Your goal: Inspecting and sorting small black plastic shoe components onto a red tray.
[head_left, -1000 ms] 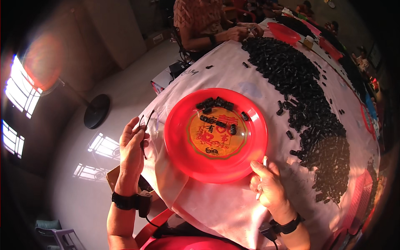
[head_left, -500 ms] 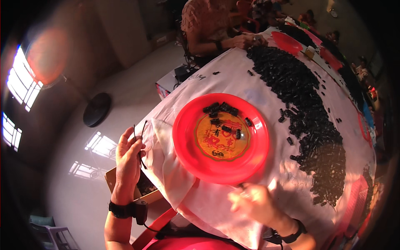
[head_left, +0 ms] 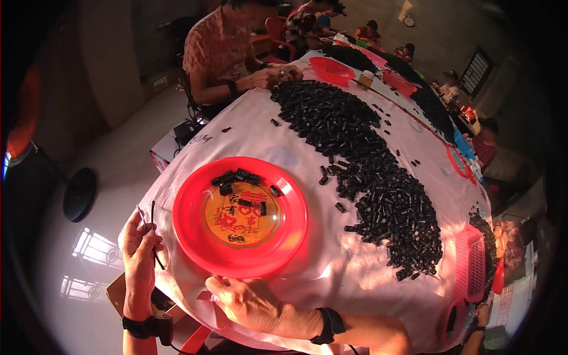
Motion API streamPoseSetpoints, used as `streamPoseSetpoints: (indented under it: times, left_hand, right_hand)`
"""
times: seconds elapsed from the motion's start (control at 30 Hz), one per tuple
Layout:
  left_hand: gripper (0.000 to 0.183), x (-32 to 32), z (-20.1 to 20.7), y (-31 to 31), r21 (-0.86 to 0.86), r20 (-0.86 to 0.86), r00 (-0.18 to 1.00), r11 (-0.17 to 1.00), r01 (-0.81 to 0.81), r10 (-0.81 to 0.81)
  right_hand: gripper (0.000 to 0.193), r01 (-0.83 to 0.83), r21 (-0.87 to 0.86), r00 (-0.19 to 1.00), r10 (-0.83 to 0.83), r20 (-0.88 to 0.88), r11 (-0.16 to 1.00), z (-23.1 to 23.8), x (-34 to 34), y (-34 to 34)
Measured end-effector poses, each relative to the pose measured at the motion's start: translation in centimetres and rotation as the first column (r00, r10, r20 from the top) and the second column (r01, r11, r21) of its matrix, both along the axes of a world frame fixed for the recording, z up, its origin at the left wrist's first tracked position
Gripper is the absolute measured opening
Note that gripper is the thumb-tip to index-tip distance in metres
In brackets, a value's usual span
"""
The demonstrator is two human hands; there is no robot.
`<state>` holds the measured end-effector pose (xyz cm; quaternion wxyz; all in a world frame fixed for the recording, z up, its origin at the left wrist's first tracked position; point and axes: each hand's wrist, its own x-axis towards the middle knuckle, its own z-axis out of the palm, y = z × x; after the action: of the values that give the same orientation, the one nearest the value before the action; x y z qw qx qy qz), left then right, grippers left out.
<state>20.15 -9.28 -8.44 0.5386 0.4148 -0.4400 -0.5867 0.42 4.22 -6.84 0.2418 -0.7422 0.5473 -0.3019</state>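
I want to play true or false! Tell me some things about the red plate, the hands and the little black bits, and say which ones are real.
1. The red plate has a few small black pieces lying in it. True.
2. The left hand holds a spoon. False: it holds thin dark wires.
3. The right hand lies at the near rim of the plate. True.
4. The big heap of black pieces lies on the floor. False: it lies on the white tablecloth.
5. The plate is blue in the middle. False: the middle is gold.
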Motion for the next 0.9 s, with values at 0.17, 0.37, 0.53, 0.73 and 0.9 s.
streamPoseSetpoints:
  times: [0.17, 0.37, 0.53, 0.73, 0.9]
  left_hand:
    - [0.051, 0.9, -0.3, 0.4, -0.110, 0.183, 0.982, 0.993, -0.034, 0.054]
    - [0.044, 2.0, 1.0, -0.1, -0.014, 0.079, 0.993, 0.996, -0.092, 0.092]
    - [0.028, 6.6, 0.5, 0.4, 0.016, -0.226, 0.898, 0.923, -0.384, 0.377]
    - [0.013, 12.9, -4.0, 1.4, 0.176, -0.220, 0.717, 0.750, -0.638, 0.662]
    - [0.017, 15.2, -12.2, 2.8, 0.487, -0.011, 0.792, 0.695, -0.529, 0.610]
  right_hand:
    - [0.016, 0.021, 0.026, 0.999, -0.020, -0.034, 0.999, 0.6, -0.6, 0.5]
    - [0.021, 0.028, -0.139, 0.999, -0.033, -0.034, 0.990, 1.5, -2.0, 0.5]
    - [0.035, 0.053, -0.085, 0.992, -0.062, -0.113, 0.995, 1.6, -2.3, 0.6]
    - [0.042, 0.013, -0.116, 0.993, -0.026, -0.112, 0.993, 2.0, -1.4, 3.6]
    - [0.046, -0.118, -0.090, 0.985, 0.105, -0.136, 0.989, 3.5, 0.9, 6.4]
